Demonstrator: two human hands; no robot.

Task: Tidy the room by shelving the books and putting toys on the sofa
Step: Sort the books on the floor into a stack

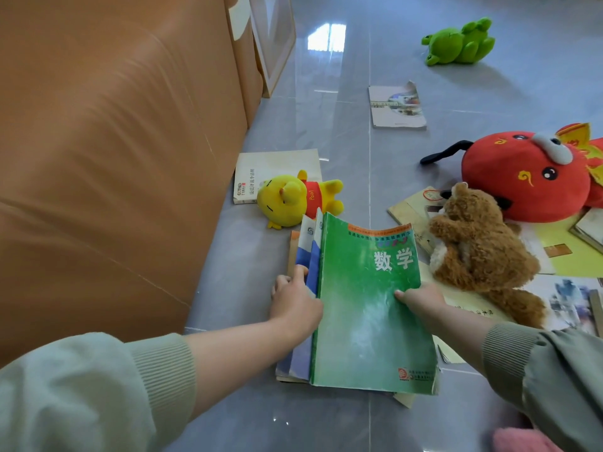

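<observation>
Sleeves point(81, 393) nearest. Left hand point(295, 303) fingers curl round blue books point(308, 256) just left of green book point(368, 308) on floor point(326, 425). Right hand point(421, 300) probably pinches its right edge, underside fingers hidden. Stack's misaligned: lifting may spill lower books towards brown bear point(479, 252).

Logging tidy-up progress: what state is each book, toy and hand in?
green maths book, closed, pinched by right hand
blue-and-white books, closed, gripped by left hand
Pooh plush, lying down
brown teddy bear, lying down
green frog plush, lying down
red plush, lying down
far book, closed, cover corner curled up
</observation>
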